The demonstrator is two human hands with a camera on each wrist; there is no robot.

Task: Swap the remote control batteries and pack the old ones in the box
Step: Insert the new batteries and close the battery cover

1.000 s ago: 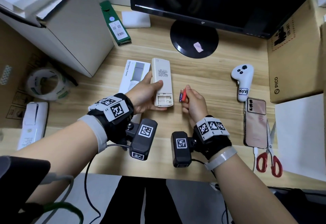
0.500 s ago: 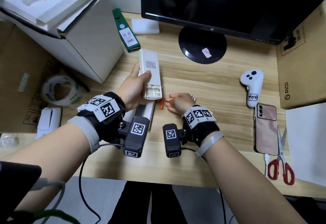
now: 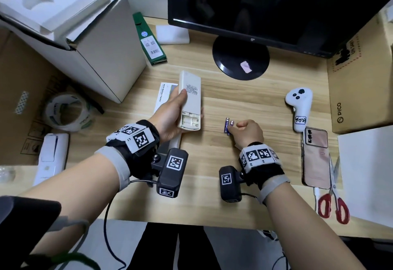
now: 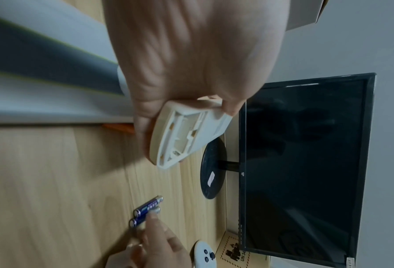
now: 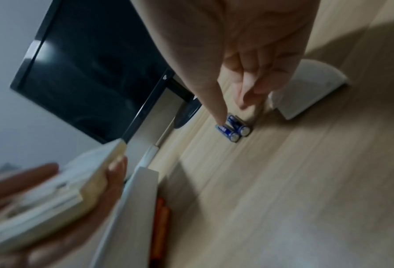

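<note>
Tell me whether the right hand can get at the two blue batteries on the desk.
Probably yes: the right hand is already at the blue batteries, one fingertip touching them, with bare desk around and nothing between.

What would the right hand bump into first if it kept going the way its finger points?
Probably the two blue batteries: the right hand already has a fingertip at the nearer one.

"PICO" on cardboard box [image 3: 359, 91]; "PICO Motion Tracker" on white box [image 3: 162, 95]; "UN" on cardboard box.
</note>
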